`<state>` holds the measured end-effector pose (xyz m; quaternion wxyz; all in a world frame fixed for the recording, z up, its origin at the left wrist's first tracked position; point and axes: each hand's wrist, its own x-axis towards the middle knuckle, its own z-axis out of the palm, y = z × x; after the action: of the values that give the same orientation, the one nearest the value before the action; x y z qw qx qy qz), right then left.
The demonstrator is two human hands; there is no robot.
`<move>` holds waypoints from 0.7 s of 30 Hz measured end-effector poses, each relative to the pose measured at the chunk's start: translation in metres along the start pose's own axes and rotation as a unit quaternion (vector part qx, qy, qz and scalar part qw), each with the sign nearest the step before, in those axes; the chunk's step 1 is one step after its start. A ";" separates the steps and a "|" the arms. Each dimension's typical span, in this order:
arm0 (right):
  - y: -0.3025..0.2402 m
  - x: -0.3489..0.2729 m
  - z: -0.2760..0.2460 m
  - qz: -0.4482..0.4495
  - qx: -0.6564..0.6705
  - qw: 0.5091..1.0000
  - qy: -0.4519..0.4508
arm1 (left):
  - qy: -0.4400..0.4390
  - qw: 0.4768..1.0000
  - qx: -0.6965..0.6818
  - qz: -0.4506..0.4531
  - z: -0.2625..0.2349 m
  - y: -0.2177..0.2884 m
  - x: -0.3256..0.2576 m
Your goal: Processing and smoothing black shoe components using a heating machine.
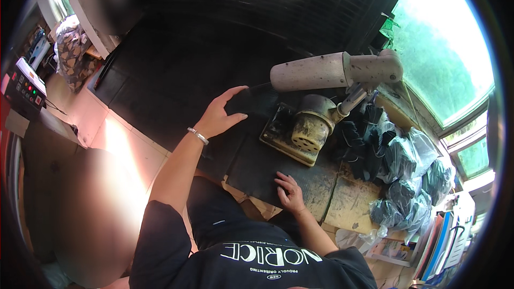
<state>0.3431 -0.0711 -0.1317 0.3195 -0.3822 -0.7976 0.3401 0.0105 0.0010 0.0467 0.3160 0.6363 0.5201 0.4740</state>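
Black rubber sheet (278,174) lies at the centre of the frame on a worn workbench (353,200), its long axis running from lower right toward upper left. The left hand (222,115) rests open, fingers spread flat on its upper part. The right hand (290,191) presses its near edge, fingers loosely curled, gripping nothing. A grimy orbital sander (300,131) sits on the matte, dusty sheet.

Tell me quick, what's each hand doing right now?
Left hand: open, flat on the black sheet, holding nothing.
Right hand: open, fingers pressing the sheet's near edge, holding nothing.
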 end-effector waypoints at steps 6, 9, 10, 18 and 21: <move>0.000 0.000 0.002 0.004 0.010 1.000 0.000 | 0.002 0.999 0.027 0.031 0.012 0.000 0.022; 0.000 0.000 0.003 0.003 0.011 1.000 -0.001 | 0.006 0.998 0.032 0.044 0.013 -0.002 0.023; 0.000 0.001 0.003 -0.003 0.007 1.000 0.003 | 0.010 0.998 0.040 0.046 0.012 -0.002 0.022; 0.003 0.001 -0.002 -0.001 0.009 1.000 0.003 | 0.001 0.999 -0.018 0.032 0.007 -0.009 0.006; 0.000 0.001 0.000 -0.006 0.008 1.000 -0.003 | 0.004 0.999 -0.043 0.024 0.001 -0.008 -0.005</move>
<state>0.3433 -0.0704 -0.1315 0.3226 -0.3742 -0.7977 0.3459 0.0083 -0.0020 0.0374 0.3297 0.6323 0.4855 0.5057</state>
